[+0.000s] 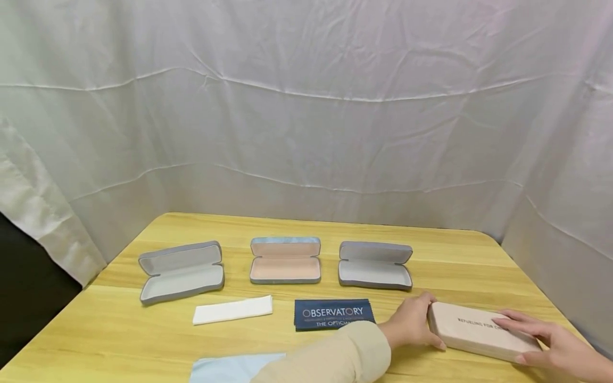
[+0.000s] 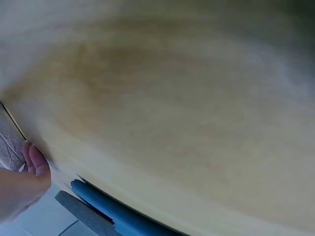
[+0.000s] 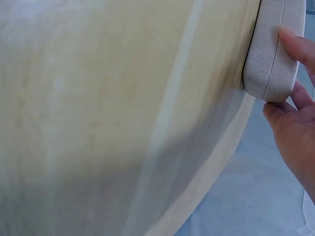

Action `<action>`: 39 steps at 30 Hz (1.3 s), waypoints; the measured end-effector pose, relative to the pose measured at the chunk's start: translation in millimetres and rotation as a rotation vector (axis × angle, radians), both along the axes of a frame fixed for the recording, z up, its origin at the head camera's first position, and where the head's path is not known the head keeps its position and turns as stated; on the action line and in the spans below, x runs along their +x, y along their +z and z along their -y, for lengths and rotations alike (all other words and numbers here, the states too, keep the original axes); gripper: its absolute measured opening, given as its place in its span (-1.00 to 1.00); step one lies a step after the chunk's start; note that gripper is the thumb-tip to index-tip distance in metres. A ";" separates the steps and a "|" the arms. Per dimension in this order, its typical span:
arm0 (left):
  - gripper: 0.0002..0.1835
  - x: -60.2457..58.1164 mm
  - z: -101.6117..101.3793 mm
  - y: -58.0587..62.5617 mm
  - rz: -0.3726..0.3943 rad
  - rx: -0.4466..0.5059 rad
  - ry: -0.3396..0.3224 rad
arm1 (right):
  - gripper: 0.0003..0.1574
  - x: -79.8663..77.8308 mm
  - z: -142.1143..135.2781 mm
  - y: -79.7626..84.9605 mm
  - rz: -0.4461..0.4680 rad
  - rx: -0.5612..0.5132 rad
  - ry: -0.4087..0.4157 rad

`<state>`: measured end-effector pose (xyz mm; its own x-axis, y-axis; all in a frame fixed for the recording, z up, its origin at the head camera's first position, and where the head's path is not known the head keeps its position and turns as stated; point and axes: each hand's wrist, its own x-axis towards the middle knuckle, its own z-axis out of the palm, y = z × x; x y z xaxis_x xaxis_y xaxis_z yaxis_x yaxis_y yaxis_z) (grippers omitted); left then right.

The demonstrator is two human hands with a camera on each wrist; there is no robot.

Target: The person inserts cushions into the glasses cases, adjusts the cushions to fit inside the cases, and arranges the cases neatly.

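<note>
A closed beige glasses case (image 1: 471, 331) with dark lettering on its lid lies at the right of the table in the head view. My left hand (image 1: 413, 321) grips its left end between thumb and fingers. At the opposite end, my right hand (image 1: 551, 343) holds the case, fingers over the lid and thumb at the near side. The right wrist view shows the case's rounded end (image 3: 270, 73) and its seam, with fingertips against it. Only a corner of the case (image 2: 9, 147) shows beside the left hand (image 2: 29, 182) in the left wrist view.
Three open glasses cases stand in a row: a grey one (image 1: 184, 282), a pink-lined one (image 1: 285, 268) and another grey one (image 1: 375, 273). In front lie a white folded cloth (image 1: 233, 310), a navy printed cloth (image 1: 332, 314) and a light blue cloth (image 1: 230, 367), partly behind the left sleeve.
</note>
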<state>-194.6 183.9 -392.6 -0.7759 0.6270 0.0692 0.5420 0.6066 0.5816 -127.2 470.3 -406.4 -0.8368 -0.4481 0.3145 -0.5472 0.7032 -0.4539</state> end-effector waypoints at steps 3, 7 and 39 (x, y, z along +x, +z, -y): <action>-0.22 1.4 -0.8 0.3 -0.003 -0.015 0.003 | 0.00 -2.0 -2.6 0.4 0.033 0.011 0.032; -0.18 3.1 -1.6 3.7 0.022 -0.053 -0.018 | -0.02 -5.1 -4.2 0.1 0.005 0.033 0.092; -0.42 -9.2 89.4 41.0 0.014 0.085 -0.046 | -0.58 -10.1 111.4 32.8 -0.241 -0.129 -0.328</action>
